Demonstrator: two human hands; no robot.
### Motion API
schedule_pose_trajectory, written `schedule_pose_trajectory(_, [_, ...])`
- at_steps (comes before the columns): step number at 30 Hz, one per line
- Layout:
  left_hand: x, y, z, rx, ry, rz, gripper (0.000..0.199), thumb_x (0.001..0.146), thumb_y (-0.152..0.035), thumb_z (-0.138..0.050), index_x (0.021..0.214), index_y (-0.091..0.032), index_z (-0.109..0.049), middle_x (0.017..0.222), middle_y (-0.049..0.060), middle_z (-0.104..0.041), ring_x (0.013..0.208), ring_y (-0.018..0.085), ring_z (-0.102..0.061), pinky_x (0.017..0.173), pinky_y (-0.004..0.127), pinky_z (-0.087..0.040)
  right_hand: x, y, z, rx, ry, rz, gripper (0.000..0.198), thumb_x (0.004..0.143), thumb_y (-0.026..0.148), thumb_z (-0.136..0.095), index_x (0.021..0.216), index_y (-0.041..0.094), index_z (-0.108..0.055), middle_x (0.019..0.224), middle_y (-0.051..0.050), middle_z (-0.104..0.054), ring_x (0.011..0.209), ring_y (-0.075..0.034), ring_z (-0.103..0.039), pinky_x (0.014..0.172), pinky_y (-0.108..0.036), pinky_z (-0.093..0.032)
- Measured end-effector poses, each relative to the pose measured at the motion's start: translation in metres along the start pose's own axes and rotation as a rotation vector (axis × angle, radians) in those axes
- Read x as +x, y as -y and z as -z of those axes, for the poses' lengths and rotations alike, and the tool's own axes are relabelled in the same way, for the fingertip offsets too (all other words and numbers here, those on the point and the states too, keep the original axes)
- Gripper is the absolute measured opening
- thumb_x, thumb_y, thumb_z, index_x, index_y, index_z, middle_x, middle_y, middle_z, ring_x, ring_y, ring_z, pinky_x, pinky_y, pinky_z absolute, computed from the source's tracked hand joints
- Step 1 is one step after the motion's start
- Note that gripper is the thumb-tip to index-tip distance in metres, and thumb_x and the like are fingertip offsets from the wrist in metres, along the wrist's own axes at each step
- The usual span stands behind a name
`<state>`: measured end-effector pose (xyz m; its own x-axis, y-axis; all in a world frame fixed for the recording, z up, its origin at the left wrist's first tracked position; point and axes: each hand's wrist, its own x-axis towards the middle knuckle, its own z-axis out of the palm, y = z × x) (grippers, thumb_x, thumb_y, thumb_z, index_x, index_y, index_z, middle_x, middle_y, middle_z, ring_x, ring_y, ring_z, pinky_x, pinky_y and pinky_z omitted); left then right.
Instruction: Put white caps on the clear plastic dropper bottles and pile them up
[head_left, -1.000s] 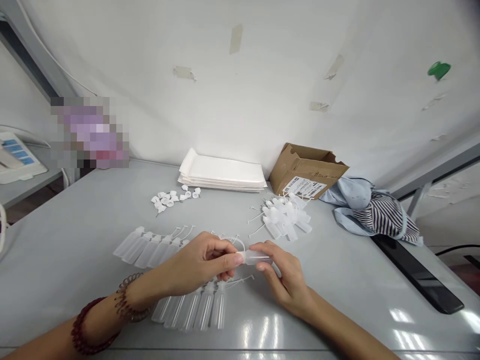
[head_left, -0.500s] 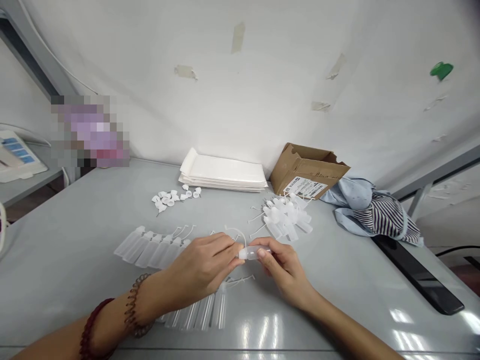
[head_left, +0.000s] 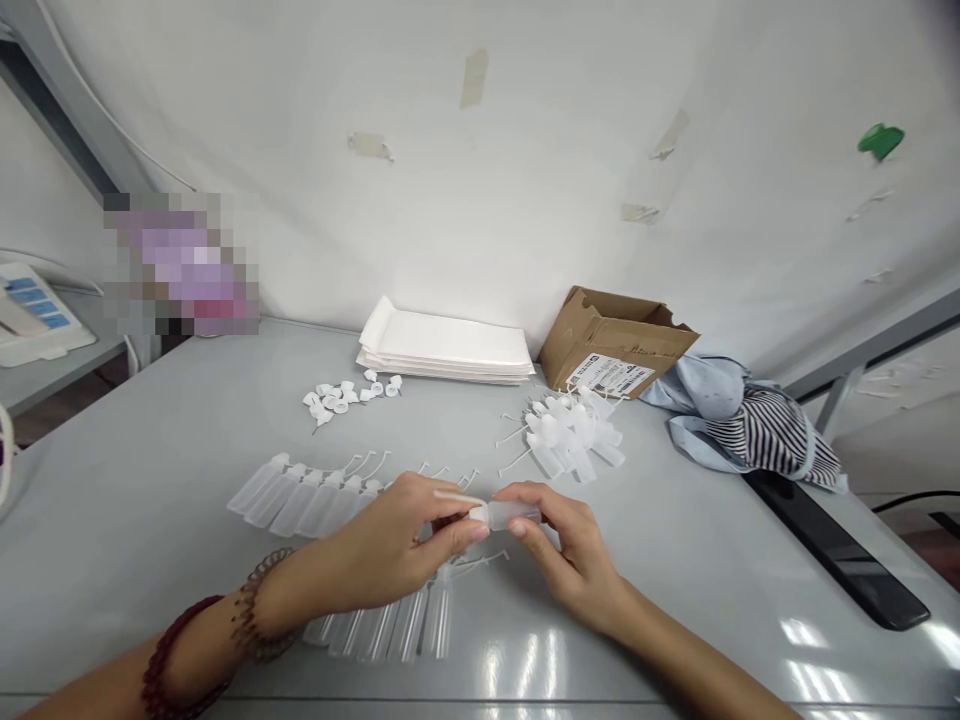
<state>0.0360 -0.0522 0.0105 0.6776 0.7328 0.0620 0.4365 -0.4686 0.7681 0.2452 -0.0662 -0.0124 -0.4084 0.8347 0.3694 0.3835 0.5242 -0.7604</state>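
Above the grey table (head_left: 652, 530), a small translucent bottle (head_left: 512, 515) was held sideways between my two grips. My right grip (head_left: 574, 545) pinched its body between thumb and fingers; my left grip (head_left: 397, 530) had closed on its white top. Similar bottles (head_left: 300, 500) lay in rows around my left forearm, with a bottle heap (head_left: 574, 435) beyond my right grip and small white caps (head_left: 330, 400) farther left.

Passage is available on the surface (head_left: 697, 540) between the right hand (head_left: 576, 548) and black bar (head_left: 836, 550). Bottle rows (head_left: 275, 497) obstruct the left; bottle pile (head_left: 574, 435) and carton (head_left: 645, 348), far right.
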Motion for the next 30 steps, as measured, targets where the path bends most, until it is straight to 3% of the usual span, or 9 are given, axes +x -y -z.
schedule_pose_trajectory(3, [-0.001, 0.006, -0.006, 0.199, -0.101, -0.131, 0.033, 0.095, -0.025, -0.039, 0.065, -0.016, -0.050, 0.059, -0.003, -0.042, 0.056, 0.011, -0.039, 0.054, 0.025, -0.031, 0.001, 0.002, 0.002, 0.040, 0.017, -0.110, 0.022, 0.090, 0.030, -0.050, 0.098, 0.017, -0.065, 0.071, -0.002, -0.063, 0.059, -0.013, -0.053, 0.054, -0.024, -0.043])
schedule_pose_trajectory(9, [-0.001, 0.011, -0.012, 0.394, -0.154, -0.257, 0.028, 0.096, -0.023, -0.038, 0.075, -0.015, -0.055, 0.064, 0.000, -0.050, 0.056, 0.012, -0.043, 0.052, 0.025, -0.032, 0.003, 0.001, 0.002, 0.197, 0.023, -0.248, 0.025, 0.089, 0.035, -0.051, 0.087, 0.016, -0.067, 0.054, 0.004, -0.044, 0.047, -0.009, -0.036, 0.045, -0.020, -0.031])
schedule_pose_trajectory(12, [-0.001, 0.010, -0.013, 0.483, -0.188, -0.298, 0.028, 0.096, -0.021, -0.037, 0.076, -0.015, -0.056, 0.065, 0.001, -0.053, 0.057, 0.013, -0.046, 0.052, 0.025, -0.034, 0.005, 0.001, 0.000, 0.231, 0.018, -0.277, 0.026, 0.088, 0.036, -0.053, 0.085, 0.016, -0.068, 0.050, 0.006, -0.037, 0.045, -0.008, -0.032, 0.042, -0.020, -0.026])
schedule_pose_trajectory(15, [0.000, 0.010, -0.015, 0.504, -0.200, -0.300, 0.028, 0.096, -0.020, -0.036, 0.077, -0.015, -0.056, 0.066, 0.002, -0.055, 0.057, 0.014, -0.048, 0.052, 0.026, -0.036, 0.006, 0.004, 0.000, 0.183, -0.007, -0.247, 0.024, 0.087, 0.034, -0.054, 0.084, 0.016, -0.069, 0.050, 0.006, -0.040, 0.045, -0.008, -0.033, 0.042, -0.020, -0.028])
schedule_pose_trajectory(19, [0.002, 0.012, -0.015, 0.328, -0.226, -0.128, 0.020, 0.095, -0.023, -0.039, 0.089, -0.016, -0.057, 0.076, 0.004, -0.061, 0.067, 0.016, -0.056, 0.061, 0.027, -0.044, 0.006, 0.003, 0.003, 0.146, -0.113, -0.232, 0.021, 0.087, 0.032, -0.055, 0.086, 0.016, -0.069, 0.053, 0.004, -0.051, 0.046, -0.009, -0.042, 0.043, -0.021, -0.035])
schedule_pose_trajectory(22, [0.004, 0.014, -0.011, 0.186, -0.330, 0.093, 0.019, 0.093, -0.030, -0.043, 0.105, -0.018, -0.052, 0.088, 0.005, -0.063, 0.077, 0.017, -0.060, 0.069, 0.030, -0.049, 0.010, -0.006, 0.012, 0.026, -0.340, -0.218, 0.019, 0.086, 0.033, -0.057, 0.091, 0.018, -0.069, 0.065, 0.000, -0.063, 0.053, -0.012, -0.052, 0.049, -0.024, -0.043])
schedule_pose_trajectory(26, [0.005, 0.020, 0.003, 0.140, -0.484, 0.248, 0.031, 0.090, -0.036, -0.045, 0.116, -0.019, -0.045, 0.092, 0.004, -0.063, 0.081, 0.018, -0.061, 0.067, 0.031, -0.051, 0.020, -0.027, 0.034, -0.277, -0.630, -0.154, 0.022, 0.085, 0.034, -0.059, 0.097, 0.018, -0.068, 0.087, -0.007, -0.069, 0.068, -0.017, -0.059, 0.060, -0.031, -0.049])
schedule_pose_trajectory(30, [0.005, 0.023, 0.025, 0.184, -0.615, 0.315, 0.032, 0.087, -0.037, -0.047, 0.113, -0.019, -0.048, 0.091, 0.003, -0.065, 0.084, 0.019, -0.062, 0.073, 0.031, -0.050, 0.027, -0.050, 0.055, -0.649, -0.682, -0.096, 0.025, 0.086, 0.035, -0.057, 0.095, 0.014, -0.069, 0.082, -0.009, -0.069, 0.071, -0.022, -0.056, 0.064, -0.036, -0.049])
